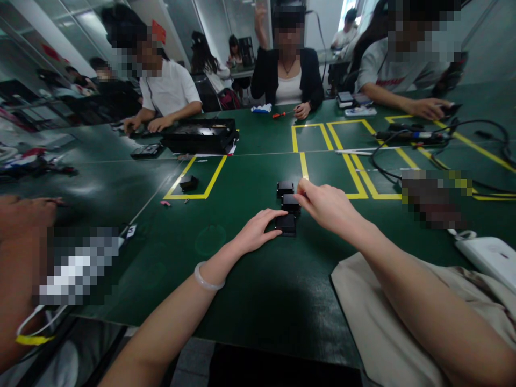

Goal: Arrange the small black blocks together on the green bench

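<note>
Three small black boxes lie in a short row on the green table (pixel 250 301): a far one (pixel 285 188), a middle one (pixel 290 202) and a near one (pixel 286 224). My left hand (pixel 258 230) rests on the table with its fingers closed on the left edge of the near box. My right hand (pixel 326 207) reaches in from the right, its fingertips pinching the middle box from the right side. A pale bangle (pixel 206 279) circles my left wrist.
Yellow tape outlines (pixel 209 183) mark the table, one holding another small black box (pixel 188 183). A large black case (pixel 200 134) lies further back. Cables (pixel 435 137), a white device (pixel 489 258) and beige cloth (pixel 374 306) lie right. Several people sit around the table.
</note>
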`<state>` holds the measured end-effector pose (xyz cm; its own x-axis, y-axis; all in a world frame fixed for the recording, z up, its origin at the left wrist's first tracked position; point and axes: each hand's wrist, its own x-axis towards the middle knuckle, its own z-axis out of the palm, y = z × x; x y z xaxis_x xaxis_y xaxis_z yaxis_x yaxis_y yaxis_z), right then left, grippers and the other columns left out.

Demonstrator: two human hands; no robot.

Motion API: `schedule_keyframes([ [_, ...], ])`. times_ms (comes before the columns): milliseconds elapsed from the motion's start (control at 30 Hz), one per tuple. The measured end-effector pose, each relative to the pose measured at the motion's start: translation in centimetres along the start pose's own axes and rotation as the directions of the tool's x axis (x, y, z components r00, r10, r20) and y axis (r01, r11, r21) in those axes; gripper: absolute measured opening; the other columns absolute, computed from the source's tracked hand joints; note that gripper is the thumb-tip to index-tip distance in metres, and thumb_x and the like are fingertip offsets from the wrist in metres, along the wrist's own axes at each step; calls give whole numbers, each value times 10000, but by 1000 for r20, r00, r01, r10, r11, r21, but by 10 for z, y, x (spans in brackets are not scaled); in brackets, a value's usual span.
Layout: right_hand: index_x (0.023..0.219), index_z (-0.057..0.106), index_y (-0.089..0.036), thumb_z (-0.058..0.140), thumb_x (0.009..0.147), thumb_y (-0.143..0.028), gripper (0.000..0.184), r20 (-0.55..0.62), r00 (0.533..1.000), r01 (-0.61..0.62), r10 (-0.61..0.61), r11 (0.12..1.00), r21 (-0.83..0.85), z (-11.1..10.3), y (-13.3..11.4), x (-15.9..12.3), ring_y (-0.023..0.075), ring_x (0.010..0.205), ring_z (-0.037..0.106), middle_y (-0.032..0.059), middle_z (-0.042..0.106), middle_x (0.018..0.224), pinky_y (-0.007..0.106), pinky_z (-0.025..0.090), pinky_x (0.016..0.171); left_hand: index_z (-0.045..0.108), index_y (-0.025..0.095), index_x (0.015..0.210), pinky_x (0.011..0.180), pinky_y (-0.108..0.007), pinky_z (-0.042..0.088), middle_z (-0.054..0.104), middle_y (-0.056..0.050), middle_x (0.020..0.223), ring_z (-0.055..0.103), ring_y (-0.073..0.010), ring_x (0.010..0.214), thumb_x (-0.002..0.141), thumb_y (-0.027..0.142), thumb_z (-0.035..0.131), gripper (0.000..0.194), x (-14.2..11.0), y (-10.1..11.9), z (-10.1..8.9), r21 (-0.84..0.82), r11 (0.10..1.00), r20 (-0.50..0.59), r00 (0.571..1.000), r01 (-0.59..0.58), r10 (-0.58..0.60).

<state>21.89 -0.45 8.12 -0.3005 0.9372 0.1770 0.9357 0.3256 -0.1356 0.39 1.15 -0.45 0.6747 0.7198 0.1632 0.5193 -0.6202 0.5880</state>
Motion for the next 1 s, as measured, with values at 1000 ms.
schedule_keyframes([
  [1000, 986, 480, -219, 341, 952, -395, 227, -5, 1000, -12, 13, 999, 52, -1, -1, -1, 200, 671, 597, 38, 653, 784, 260, 221, 503, 451, 266, 1319, 937, -367, 421, 557, -61, 1207, 515, -231, 1099, 881, 257, 581, 457, 0, 1, -1, -7, 1000, 3, 1000, 3, -3],
])
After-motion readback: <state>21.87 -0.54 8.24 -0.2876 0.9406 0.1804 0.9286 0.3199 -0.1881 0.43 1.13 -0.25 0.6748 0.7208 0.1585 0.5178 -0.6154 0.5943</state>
